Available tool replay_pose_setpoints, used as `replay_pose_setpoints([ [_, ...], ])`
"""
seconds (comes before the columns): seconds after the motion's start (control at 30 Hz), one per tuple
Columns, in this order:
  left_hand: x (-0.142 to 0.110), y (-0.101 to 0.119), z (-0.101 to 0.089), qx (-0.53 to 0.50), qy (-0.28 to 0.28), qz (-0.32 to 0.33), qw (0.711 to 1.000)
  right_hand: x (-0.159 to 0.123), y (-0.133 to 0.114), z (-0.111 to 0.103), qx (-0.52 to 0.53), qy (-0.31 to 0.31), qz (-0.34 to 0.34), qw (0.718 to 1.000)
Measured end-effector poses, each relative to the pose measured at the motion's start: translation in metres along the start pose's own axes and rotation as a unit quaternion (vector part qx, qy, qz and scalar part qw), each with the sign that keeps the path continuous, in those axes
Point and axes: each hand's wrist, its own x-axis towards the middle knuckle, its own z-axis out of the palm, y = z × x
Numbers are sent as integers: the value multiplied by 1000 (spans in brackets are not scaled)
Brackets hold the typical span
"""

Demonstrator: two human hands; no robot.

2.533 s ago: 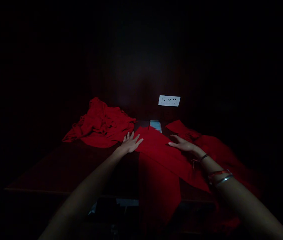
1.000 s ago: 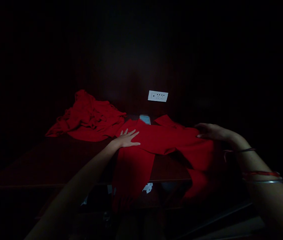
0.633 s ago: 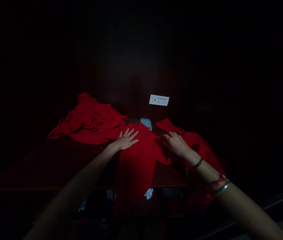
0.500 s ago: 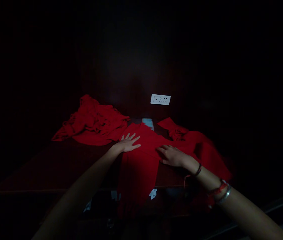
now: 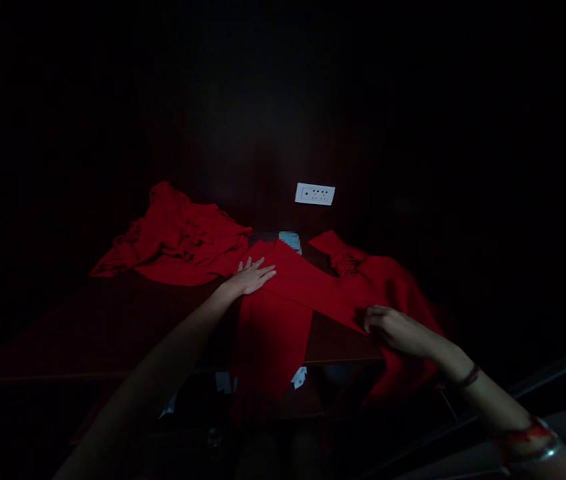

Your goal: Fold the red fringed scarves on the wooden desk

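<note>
My left grip [image 5: 253,276] lies spread on fringed red cloth [image 5: 307,287]; I can't tell if my curled right grip [image 5: 395,328] pinches it.

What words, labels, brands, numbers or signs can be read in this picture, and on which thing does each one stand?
No text can be read.
Pale blue item: blurred into squares, unreadable.
White scrap below the table edge: too small and dark to read.
Socket panel: no readable lettering.
Red cloth: no lettering visible.
</note>
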Motion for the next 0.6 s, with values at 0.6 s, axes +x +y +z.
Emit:
replay_pose_setpoints([
  [0.6,3,0,-6,21,-67,6,998,167,-12,48,32,-34,131,990],
])
